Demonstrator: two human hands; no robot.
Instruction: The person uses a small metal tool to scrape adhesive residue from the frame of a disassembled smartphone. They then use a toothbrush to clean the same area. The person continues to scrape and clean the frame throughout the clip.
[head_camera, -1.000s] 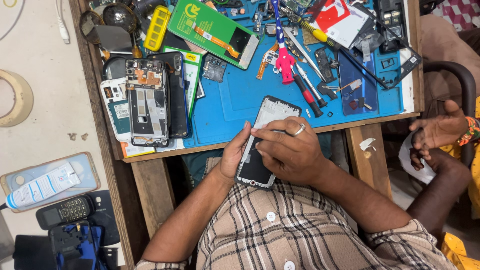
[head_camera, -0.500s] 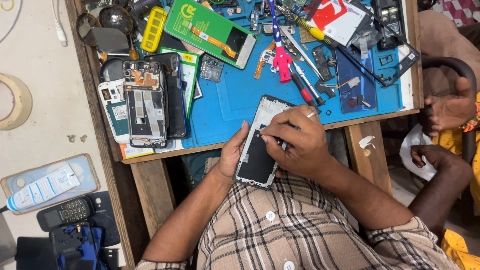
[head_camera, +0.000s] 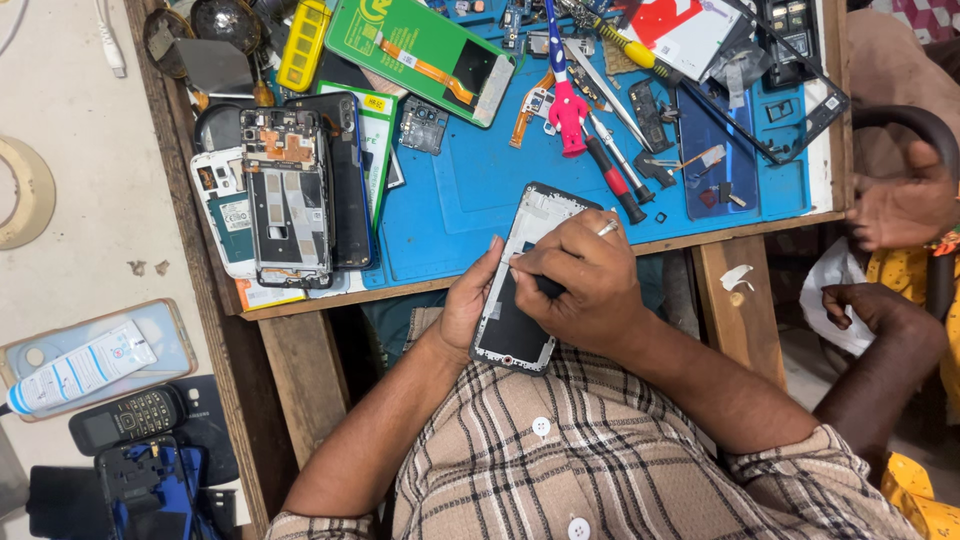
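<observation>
My left hand (head_camera: 468, 305) grips the left edge of a black phone frame (head_camera: 515, 330), which leans from my lap up onto the front edge of the blue work mat (head_camera: 450, 200). My right hand (head_camera: 585, 280) rests on top of the frame, pinching a thin metal tool (head_camera: 606, 228) whose silver end sticks out past my knuckles. The tool's tip is hidden under my fingers. The frame's upper part shows a pale inner panel; its lower part is dark.
An opened phone body (head_camera: 290, 195) and other phone shells lie at the mat's left. A green-backed screen panel (head_camera: 425, 55), screwdrivers (head_camera: 610, 175), a pink tool (head_camera: 567, 100) and small parts crowd the back. Another person's hands (head_camera: 900, 205) are at the right. A keypad phone (head_camera: 130, 415) lies on the floor.
My right hand has curled tighter over the frame and shifted slightly along it with the tool. The other person's hands at the right have moved.
</observation>
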